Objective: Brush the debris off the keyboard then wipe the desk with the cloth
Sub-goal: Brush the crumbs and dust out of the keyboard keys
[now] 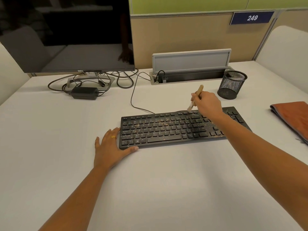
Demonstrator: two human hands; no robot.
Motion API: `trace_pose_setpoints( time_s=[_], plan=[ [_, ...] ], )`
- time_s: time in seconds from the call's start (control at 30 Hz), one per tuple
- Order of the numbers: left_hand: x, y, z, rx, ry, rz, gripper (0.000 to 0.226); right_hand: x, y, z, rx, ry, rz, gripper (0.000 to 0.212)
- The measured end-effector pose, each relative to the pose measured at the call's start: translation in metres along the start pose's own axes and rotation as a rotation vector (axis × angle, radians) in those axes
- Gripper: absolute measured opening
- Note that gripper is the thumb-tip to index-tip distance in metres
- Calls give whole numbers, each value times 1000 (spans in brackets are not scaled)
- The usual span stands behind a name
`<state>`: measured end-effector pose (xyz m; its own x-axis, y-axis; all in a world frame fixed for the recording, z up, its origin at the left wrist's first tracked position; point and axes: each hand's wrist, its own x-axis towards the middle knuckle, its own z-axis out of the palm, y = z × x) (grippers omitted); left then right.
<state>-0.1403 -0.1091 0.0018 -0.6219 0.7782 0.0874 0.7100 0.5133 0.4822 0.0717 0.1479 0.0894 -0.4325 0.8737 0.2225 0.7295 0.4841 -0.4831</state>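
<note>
Wooden brush pinched in my right hand; left hand flat, bracing keyboard; hard flicks could scatter debris rightward onto cloth.

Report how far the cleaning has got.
Nothing looks finished: debris speckles most of the keyboard. In hand: the right hand holds the brush, bristles at the top key row; the left hand braces the keyboard's left end. Left: desk wiping; the cloth lies folded.
</note>
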Motion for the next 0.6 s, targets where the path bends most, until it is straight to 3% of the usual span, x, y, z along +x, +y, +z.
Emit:
trace_pose_setpoints(
  time_s=[0.07,0.17,0.33,0.6],
  plan=[
    [0,0,0,1,2,6,110,-1,-2,0,158,-65,-22,41],
    [0,-1,1,2,2,10,112,-5,-2,3,98,-147,-40,41],
    [0,0,0,-4,-4,0,114,-5,-4,0,-119,-93,-52,42],
    [0,-1,0,-8,-1,3,116,-4,0,3,-56,-62,-21,45]
  ],
)
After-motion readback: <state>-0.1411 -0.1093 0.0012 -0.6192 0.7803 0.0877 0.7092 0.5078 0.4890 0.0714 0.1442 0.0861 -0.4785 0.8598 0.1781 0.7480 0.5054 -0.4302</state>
